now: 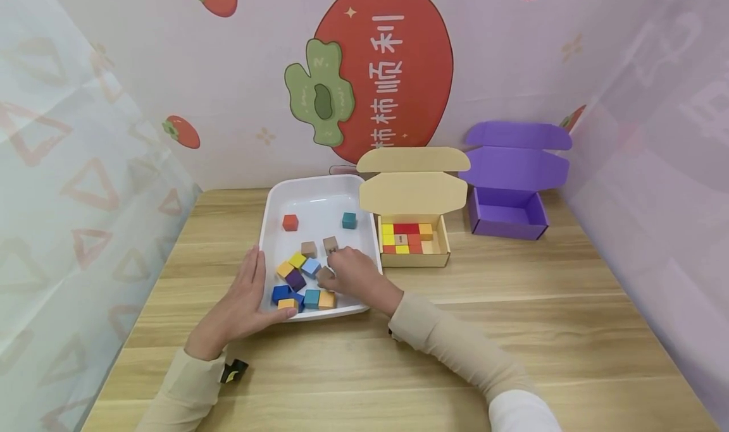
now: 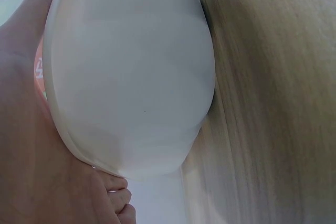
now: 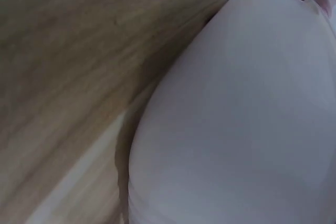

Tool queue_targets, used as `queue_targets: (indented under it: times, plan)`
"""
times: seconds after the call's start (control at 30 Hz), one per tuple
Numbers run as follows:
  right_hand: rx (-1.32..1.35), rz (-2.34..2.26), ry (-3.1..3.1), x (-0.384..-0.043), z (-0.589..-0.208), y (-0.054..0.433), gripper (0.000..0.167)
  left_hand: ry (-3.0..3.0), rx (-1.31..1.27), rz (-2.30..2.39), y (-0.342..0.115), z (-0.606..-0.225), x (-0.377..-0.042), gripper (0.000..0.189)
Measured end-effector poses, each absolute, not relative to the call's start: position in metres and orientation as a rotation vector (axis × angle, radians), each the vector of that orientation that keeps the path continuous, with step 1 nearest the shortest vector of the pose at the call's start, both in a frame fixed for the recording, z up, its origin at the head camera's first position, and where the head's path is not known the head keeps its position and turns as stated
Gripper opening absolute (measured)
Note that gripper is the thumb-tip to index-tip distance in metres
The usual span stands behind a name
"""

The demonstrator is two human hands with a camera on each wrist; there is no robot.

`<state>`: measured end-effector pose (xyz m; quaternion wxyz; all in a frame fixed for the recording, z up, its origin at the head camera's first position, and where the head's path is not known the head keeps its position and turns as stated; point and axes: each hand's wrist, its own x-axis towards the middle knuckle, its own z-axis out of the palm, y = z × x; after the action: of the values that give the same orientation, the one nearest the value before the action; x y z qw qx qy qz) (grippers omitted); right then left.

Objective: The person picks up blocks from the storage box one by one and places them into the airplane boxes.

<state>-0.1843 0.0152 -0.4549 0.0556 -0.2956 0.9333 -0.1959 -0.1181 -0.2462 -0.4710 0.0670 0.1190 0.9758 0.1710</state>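
From where I stand, the left hand (image 1: 245, 293) is spread wide at the near-left corner of the white tray (image 1: 319, 198), fingers straight along its left rim, thumb at its near rim. The right hand (image 1: 355, 274) reaches over the tray's right rim, fingers bent downward at a wooden block (image 1: 325, 275) inside; whether it is pinched, I cannot tell.

Bright, even light fills the head view, with faint glare on the tray (image 1: 319, 209); both wrist views look dimmer, the desk (image 3: 68, 66) blurred.
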Motion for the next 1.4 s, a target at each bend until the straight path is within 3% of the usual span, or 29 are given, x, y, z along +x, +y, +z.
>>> queue_targets:
  times: [0.3,0.6,0.83,1.4]
  plan:
    - [-0.911,-0.626,2.833,-0.183,-0.462,0.009,0.025,2.948,0.379,0.526,-0.246,-0.470,-0.118,0.138]
    - [-0.878,-0.681,2.712,-0.186,-0.443,0.023,0.016,2.938,0.376,0.529,-0.245,-0.470,-0.117,0.139]
    - [-0.986,-0.606,2.680,-0.198,-0.414,0.053,0.022,2.935,0.361,0.533,-0.244,-0.470,-0.118,0.139]
    - [-1.064,-0.707,2.784,-0.222,-0.380,0.153,0.006,2.926,0.357,0.534,-0.247,-0.470,-0.117,0.139]
